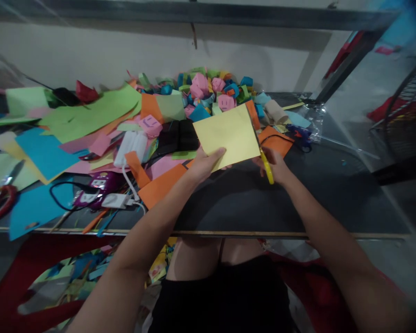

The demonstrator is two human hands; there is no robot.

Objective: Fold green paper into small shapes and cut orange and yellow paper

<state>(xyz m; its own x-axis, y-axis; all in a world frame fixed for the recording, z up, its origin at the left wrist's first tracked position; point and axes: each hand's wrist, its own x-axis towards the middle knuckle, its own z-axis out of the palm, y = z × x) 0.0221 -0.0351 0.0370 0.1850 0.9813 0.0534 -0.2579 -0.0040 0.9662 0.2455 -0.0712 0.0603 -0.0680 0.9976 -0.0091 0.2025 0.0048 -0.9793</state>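
Observation:
A sheet of yellow paper [227,134] is tilted up above the dark tabletop. My left hand [208,163] grips its lower left edge, thumb on top and fingers underneath. In my right hand [275,165] is a pair of yellow-handled scissors [267,167], pointing away from me along the right edge of the sheet. The blades lie at that edge; how far apart they are I cannot make out. Behind the sheet, folded pink paper pieces [226,102] with drawn faces are partly hidden. An orange sheet [275,141] lies just beyond my right hand.
Coloured sheets [93,113] cover the left of the table [263,208]. A purple power strip [102,185], a white charger [130,148] and red-handled scissors [2,203] lie among them. A glue gun [300,135] rests at the right. A fan [407,106] stands beyond the right edge.

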